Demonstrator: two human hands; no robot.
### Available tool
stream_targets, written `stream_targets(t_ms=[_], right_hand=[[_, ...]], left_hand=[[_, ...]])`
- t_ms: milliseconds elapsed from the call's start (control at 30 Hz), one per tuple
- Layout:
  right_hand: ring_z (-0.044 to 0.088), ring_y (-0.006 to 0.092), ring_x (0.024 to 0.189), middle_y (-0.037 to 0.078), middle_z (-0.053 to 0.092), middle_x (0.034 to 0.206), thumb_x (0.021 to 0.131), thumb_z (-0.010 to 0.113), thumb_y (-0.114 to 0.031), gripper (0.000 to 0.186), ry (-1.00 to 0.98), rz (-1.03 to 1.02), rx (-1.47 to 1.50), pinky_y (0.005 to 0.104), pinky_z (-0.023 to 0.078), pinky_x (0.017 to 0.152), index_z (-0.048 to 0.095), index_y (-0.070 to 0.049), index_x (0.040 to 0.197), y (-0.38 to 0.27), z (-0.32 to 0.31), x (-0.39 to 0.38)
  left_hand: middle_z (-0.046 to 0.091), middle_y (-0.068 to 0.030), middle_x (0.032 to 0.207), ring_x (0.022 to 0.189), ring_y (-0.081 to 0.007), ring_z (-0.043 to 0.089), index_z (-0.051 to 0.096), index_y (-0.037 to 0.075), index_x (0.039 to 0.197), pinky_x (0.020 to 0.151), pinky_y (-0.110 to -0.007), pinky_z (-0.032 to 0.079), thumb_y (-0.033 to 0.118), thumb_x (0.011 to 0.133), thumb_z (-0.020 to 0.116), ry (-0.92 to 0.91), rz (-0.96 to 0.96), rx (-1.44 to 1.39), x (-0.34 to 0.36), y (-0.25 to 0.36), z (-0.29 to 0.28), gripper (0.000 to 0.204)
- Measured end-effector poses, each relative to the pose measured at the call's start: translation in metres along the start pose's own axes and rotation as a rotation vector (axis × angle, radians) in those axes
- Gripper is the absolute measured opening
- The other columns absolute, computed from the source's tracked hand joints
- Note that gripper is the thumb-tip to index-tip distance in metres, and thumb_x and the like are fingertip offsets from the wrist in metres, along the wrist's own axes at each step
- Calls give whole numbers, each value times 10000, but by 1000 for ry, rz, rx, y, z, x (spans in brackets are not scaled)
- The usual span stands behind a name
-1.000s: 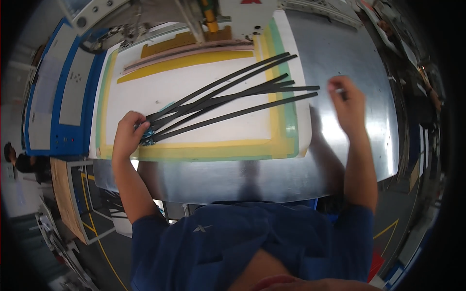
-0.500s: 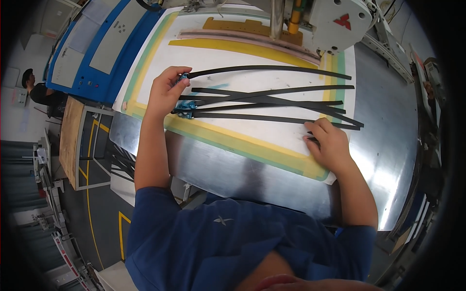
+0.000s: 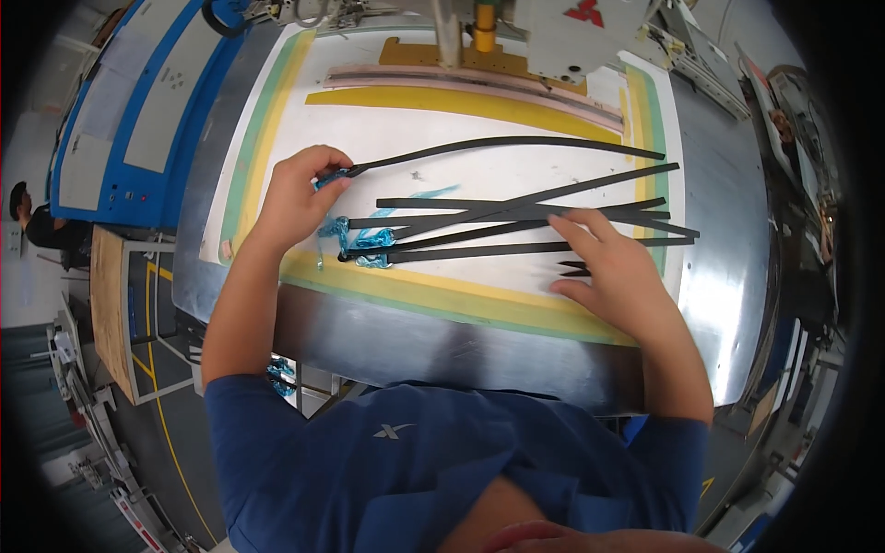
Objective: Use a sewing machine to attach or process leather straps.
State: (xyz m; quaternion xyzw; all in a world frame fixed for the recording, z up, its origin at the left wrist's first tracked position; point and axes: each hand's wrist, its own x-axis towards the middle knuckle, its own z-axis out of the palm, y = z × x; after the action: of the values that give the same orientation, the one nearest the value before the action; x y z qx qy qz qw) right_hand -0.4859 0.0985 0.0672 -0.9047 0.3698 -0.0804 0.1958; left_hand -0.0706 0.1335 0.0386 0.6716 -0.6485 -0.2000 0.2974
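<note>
My left hand pinches one end of a long black strap, where shiny blue film is wrapped around it. That strap bows across the white sheet, apart from the others. Several more black straps lie crossed below it, with crumpled blue film at their left ends. My right hand is at the straps' right part, its forefinger over them. Two dark pointed tips, like the blades of small snips, stick out between its thumb and fingers; the rest is hidden in the palm.
The white sheet, edged with yellow and green tape, covers a metal table. A yellow strip and a pink bar lie beyond the straps, under a white machine head. A blue cabinet stands at left, a person beyond it.
The view has shifted. My left hand still holds the wrapped strap end, lower in the picture. My right forefinger has reached up onto the crossed straps, and the dark tips show more clearly.
</note>
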Motion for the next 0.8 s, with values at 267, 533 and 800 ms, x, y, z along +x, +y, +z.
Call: stream_targets(t_ms=[267,533,800], right_hand=[[705,306,917,80,669,1023,844,829,-224,308,123,-140,42,414,568,744,747,-83,1105,-14,22,93],[705,331,919,112,739,1085,923,752,-199,256,140,-118,58,418,554,830,742,-116,1164,-32,40,189],[695,321,986,118,745,1049,932,743,-144,219,-34,24,134,414,540,876,747,-80,1142,-41,60,240]], left_hand=[[705,-120,1028,947,-338,686,657,28,889,825,-397,573,-56,796,758,66,697,107,59,-12,15,161],[700,-120,1025,898,-285,692,637,35,873,750,-391,582,29,794,735,45,1093,230,88,-25,8,125],[686,-147,1207,1102,-359,663,696,87,1223,959,-467,541,475,912,759,-297,504,323,124,-72,-2,501]])
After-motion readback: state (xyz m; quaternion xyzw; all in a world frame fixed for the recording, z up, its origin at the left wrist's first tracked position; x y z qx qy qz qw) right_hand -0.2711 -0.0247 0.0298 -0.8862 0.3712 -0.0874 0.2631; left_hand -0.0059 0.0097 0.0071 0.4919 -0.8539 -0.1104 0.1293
